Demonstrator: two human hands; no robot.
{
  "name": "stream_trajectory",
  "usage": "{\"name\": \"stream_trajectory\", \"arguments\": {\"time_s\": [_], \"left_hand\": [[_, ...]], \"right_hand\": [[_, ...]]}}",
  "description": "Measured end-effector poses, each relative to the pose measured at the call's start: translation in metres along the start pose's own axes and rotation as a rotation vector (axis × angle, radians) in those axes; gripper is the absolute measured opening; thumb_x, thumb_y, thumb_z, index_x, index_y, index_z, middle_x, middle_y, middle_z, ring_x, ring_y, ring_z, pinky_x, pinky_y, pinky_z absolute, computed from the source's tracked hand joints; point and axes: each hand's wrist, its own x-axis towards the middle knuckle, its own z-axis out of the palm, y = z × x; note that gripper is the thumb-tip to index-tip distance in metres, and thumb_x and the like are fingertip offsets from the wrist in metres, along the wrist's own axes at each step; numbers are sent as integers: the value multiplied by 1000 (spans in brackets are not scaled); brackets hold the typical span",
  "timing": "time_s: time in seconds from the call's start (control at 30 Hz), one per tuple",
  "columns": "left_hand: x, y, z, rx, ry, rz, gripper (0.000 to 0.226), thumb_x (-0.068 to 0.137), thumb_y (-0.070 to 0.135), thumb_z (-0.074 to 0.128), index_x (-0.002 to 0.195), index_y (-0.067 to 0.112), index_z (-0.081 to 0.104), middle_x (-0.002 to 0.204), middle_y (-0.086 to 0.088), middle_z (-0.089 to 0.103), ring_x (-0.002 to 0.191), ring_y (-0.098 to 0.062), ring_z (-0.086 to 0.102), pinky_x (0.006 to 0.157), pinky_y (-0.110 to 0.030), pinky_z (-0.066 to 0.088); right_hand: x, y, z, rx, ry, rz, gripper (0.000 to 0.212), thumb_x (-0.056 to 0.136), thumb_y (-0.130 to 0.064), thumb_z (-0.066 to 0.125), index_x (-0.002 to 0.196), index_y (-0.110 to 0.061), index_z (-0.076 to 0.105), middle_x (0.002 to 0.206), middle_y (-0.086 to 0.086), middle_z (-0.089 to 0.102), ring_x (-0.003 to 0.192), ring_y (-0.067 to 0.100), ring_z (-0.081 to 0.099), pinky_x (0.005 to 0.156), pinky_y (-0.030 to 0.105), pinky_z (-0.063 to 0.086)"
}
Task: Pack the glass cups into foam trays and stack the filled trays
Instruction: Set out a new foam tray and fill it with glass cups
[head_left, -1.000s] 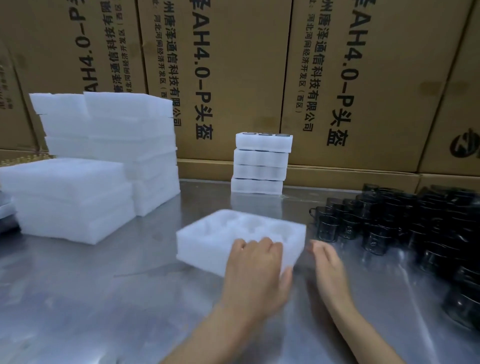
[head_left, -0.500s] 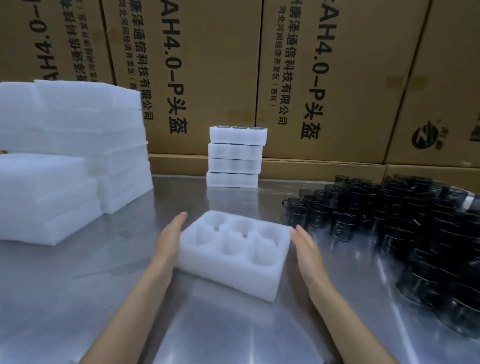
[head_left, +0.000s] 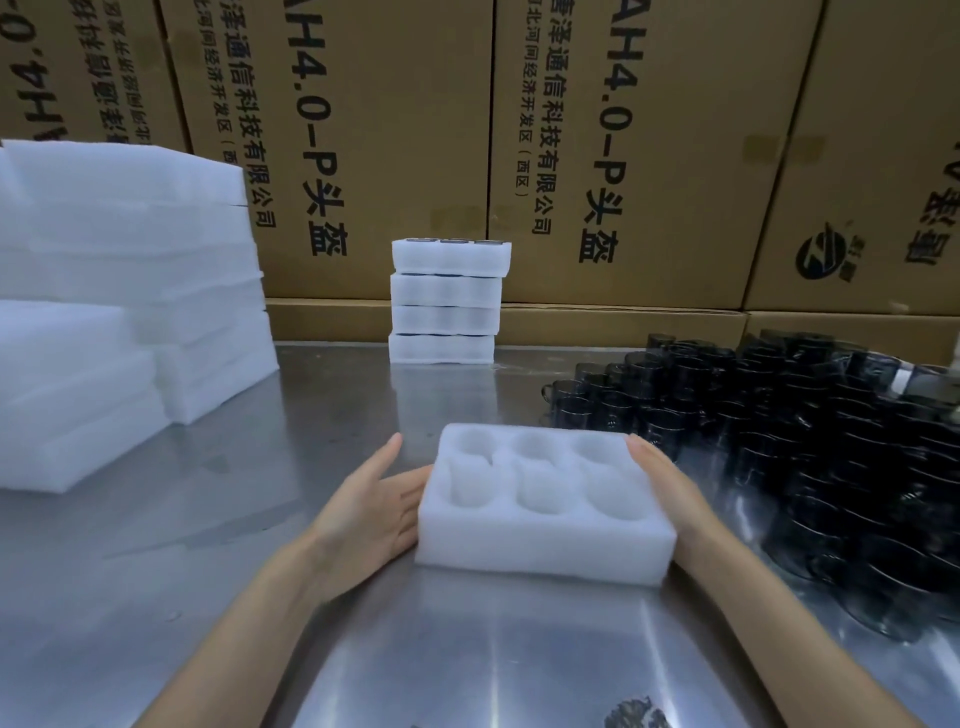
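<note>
Six-pocket foam tray (head_left: 545, 514), empty: lying on the steel table (head_left: 467, 649) at centre, dark glass cups (head_left: 805, 441) massing just to its right, stack of filled trays (head_left: 447, 301) standing at the back. Left hand (head_left: 371, 506) and right hand (head_left: 662, 486), fingers straight, are pressing flat against the tray's two ends, gripping nothing. Advice: be squaring the tray with light pressure only, pockets facing up, near the cups

Both my forearms are bare right down to the frame's lower edge; no sleeve shows. My left hand (head_left: 371, 512) and right hand (head_left: 662, 480) wear no gloves, rings, watch or bands. Nails I can see are short and unpainted. Wrists are slim.
</note>
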Motion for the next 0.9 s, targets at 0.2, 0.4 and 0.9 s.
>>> {"name": "stream_trajectory", "arguments": {"time_s": [0.2,0.4,0.9], "left_hand": [[31,9,-3,-57,534,46,45,94,47,43,97,8,66,95,-2,63,84,-19,62,68,-31,49],[59,-8,13,226,695,404,35,90,25,61,125,19,57,125,3,56,110,-14,55,97,-30,44],[55,-13,23,505,503,475,32,80,7,57,105,23,67,107,18,61,96,12,51,75,-1,39]], "right_hand": [[11,1,-25,-255,397,-185,21,96,-22,49,111,-12,61,113,5,62,106,25,59,89,42,48],[31,1,-43,-723,435,-371,43,97,-18,46,140,-19,42,145,-1,32,94,9,47,86,26,33],[34,-11,-33,-743,591,-468,27,81,-32,64,98,-23,46,86,-5,59,85,25,58,66,32,37]]}}
